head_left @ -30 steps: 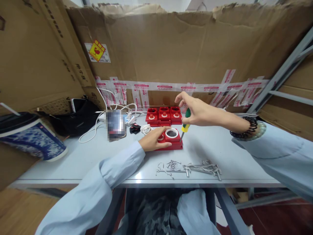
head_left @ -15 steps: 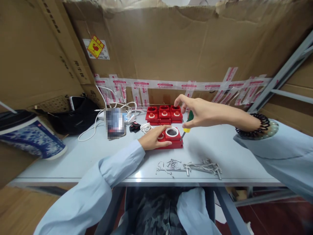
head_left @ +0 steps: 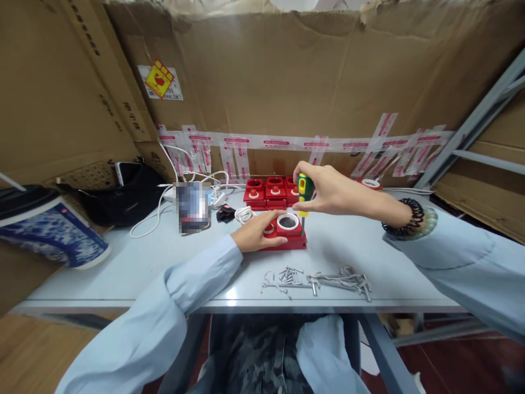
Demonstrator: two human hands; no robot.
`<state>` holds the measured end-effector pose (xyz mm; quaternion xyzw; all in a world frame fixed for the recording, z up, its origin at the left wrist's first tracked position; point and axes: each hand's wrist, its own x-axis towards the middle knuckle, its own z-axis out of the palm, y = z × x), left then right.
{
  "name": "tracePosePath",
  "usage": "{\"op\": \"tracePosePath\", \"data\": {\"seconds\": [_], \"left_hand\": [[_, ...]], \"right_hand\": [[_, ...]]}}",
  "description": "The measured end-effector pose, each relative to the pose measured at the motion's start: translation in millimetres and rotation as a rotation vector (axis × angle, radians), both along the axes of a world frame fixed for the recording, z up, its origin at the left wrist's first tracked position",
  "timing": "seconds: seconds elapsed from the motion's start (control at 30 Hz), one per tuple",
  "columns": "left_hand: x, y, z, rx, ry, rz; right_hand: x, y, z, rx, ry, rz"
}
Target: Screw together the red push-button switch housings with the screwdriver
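A red box [head_left: 287, 238] with a white ring around a round hole lies in the middle of the grey table [head_left: 369, 257]. My left hand [head_left: 256, 232] rests on its left side with the fingers curled over it, holding it down. My right hand [head_left: 328, 189] grips a green and yellow screwdriver [head_left: 302, 192] by the handle. The screwdriver stands nearly upright, its tip on the box's right front corner.
Three more red boxes [head_left: 273, 192] stand in a row behind. Several loose screws and metal pins [head_left: 315, 279] lie near the front edge. White cables [head_left: 197, 183], a black bag [head_left: 123, 194] and a blue patterned item [head_left: 53, 230] sit at left. Cardboard walls surround the table.
My right hand has drawn the screwdriver from a tilt to nearly upright and shifted slightly left; its handle now shows in front of the fingers. My left hand stays put.
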<state>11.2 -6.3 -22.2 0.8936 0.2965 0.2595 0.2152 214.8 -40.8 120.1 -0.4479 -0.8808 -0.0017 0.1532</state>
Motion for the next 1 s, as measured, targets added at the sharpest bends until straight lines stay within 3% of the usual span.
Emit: {"op": "tracePosePath", "data": {"seconds": [0.27, 0.5, 0.67, 0.87, 1.0], "left_hand": [[1, -1, 1.8, 0.023, 0.015, 0.002], [0, 0, 0.8, 0.016, 0.029, 0.019], [0, 0, 0.8, 0.014, 0.016, 0.004], [0, 0, -0.5, -0.013, -0.005, 0.008], [0, 0, 0.5, -0.003, 0.002, 0.006]], "right_hand": [[-5, -7, -7.8, 0.163, -0.118, -0.234], [-2, -16, 5.5, 0.012, -0.06, -0.167], [3, -13, -2.4, 0.111, -0.059, -0.262], [10, -3, -5.9, -0.012, 0.153, -0.18], [11, -3, -9.4, -0.011, 0.263, -0.122]]}}
